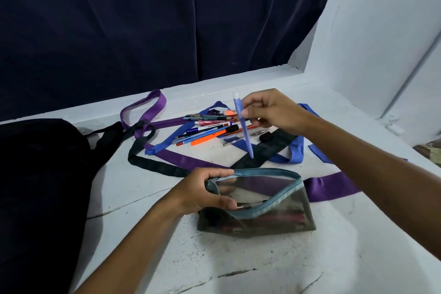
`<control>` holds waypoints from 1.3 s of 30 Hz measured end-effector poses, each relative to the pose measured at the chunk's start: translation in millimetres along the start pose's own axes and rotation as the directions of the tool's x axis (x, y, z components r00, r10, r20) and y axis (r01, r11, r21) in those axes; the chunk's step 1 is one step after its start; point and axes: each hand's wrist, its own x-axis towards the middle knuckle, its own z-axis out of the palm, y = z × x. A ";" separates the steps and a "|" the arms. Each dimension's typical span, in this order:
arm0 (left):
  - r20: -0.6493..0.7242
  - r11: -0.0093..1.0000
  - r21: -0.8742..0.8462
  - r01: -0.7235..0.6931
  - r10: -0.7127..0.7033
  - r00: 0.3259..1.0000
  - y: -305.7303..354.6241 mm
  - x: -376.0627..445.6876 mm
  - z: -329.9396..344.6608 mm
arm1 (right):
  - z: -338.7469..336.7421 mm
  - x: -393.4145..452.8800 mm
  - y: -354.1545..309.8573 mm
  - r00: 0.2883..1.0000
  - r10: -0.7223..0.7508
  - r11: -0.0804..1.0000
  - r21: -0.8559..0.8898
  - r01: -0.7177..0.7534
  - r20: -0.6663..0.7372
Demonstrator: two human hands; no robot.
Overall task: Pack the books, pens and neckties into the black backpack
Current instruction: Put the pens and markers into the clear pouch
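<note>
My right hand (pixel 272 109) pinches a blue pen (pixel 243 124), tip pointing down, above the mouth of a see-through pencil pouch (pixel 274 210) with a teal zip edge. My left hand (pixel 202 192) grips the pouch's left end and holds it open; a few pens lie inside. A pile of several pens (pixel 210 126) lies on the white surface behind. Purple (pixel 152 107), blue (pixel 296 148) and black (pixel 157 164) neckties sprawl around the pile. The black backpack (pixel 40 174) lies at the left. No books are in view.
A dark blue curtain (pixel 143 19) hangs behind the white painted surface (pixel 238 258). A white wall (pixel 381 31) rises at the right, with a raised ledge along the back edge.
</note>
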 end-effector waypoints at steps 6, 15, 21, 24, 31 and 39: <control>-0.016 0.997 0.075 -0.032 0.033 0.999 3.7 -0.2 3.5 | 22.8 -17.9 -4.2 0.834 0.258 0.833 -0.549 0.064 0.488; -0.030 0.998 0.059 0.024 -0.022 0.999 4.7 3.3 4.7 | -5.6 34.4 46.3 0.973 0.228 0.816 -0.549 -0.180 0.019; -0.054 0.994 0.077 0.082 -0.078 0.996 5.3 2.5 3.1 | 9.9 61.3 85.7 0.973 0.223 0.703 -0.702 -0.116 0.063; -0.055 0.994 0.076 0.080 -0.076 0.996 4.8 1.0 1.6 | 14.9 64.9 91.6 0.969 0.231 0.611 -0.788 -0.076 0.086; -0.065 0.993 0.065 0.097 -0.093 0.994 3.3 -2.8 -1.5 | 5.9 60.0 78.7 0.983 0.108 0.687 -0.726 0.033 0.147; -0.043 0.996 0.008 0.092 -0.092 0.995 3.8 -3.1 0.3 | -6.5 27.2 11.3 0.999 0.018 1.000 0.012 -0.018 -0.030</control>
